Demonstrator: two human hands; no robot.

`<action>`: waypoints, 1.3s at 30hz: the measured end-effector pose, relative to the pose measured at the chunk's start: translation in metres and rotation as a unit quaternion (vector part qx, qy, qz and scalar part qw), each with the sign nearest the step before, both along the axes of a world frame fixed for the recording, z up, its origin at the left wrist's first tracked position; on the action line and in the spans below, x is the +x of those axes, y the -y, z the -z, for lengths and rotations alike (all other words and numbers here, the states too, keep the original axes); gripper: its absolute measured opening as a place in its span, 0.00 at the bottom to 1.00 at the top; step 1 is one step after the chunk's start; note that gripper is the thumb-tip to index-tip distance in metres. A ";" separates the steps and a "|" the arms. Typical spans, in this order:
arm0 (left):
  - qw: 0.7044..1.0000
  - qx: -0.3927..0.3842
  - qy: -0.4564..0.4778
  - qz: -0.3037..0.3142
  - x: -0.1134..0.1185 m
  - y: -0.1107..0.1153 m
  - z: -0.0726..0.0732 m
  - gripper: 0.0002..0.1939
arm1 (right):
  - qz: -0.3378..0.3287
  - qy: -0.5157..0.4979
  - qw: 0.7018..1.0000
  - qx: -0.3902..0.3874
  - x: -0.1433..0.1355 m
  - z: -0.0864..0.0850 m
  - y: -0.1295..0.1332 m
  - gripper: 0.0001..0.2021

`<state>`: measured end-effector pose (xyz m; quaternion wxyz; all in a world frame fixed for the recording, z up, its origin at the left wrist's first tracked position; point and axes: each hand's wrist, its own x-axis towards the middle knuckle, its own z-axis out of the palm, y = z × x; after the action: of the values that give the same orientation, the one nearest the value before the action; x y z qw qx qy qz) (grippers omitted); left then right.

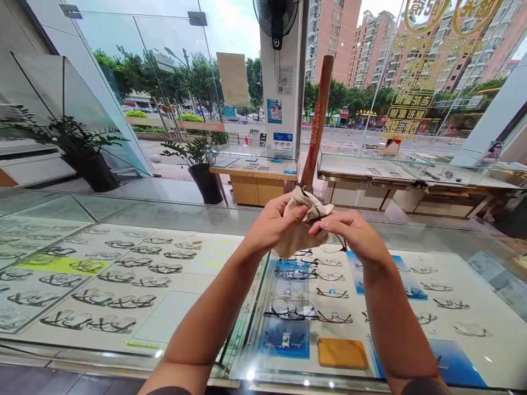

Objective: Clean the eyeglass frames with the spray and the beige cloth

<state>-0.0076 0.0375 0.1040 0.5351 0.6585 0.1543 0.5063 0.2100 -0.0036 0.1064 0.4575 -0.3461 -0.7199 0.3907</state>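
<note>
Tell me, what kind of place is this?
Probably a glasses shop! Rows of eyeglasses lie in the big glass case, more display counters stand near the window, and someone is holding a pair with a cloth.

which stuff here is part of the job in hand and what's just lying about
In use:
- cream cloth, in the left hand
- wire glasses, at the right hand's fingers

Just there:
- displayed frames
- orange block
- wall fan
- potted plants

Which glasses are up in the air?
The thin dark pair, held up between the left hand and right hand with a pale cloth. The pairs below rest in or on the glass case.
</note>
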 end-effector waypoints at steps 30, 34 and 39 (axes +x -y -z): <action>0.998 -0.008 0.035 -0.058 0.021 -0.001 0.013 0.20 | -0.089 -0.021 0.995 -0.033 0.000 0.004 -0.007 0.18; 1.000 -0.030 0.004 -0.006 0.009 -0.001 0.006 0.24 | -0.081 -0.040 0.996 -0.023 0.004 0.001 -0.005 0.16; 0.997 -0.018 -0.034 0.062 -0.001 -0.005 0.001 0.24 | -0.071 -0.043 0.996 -0.023 0.007 0.001 -0.006 0.16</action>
<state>-0.0085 0.0421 0.1030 0.5714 0.6739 0.1410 0.4465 0.2174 0.0021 0.1051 0.4507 -0.2874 -0.7132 0.4534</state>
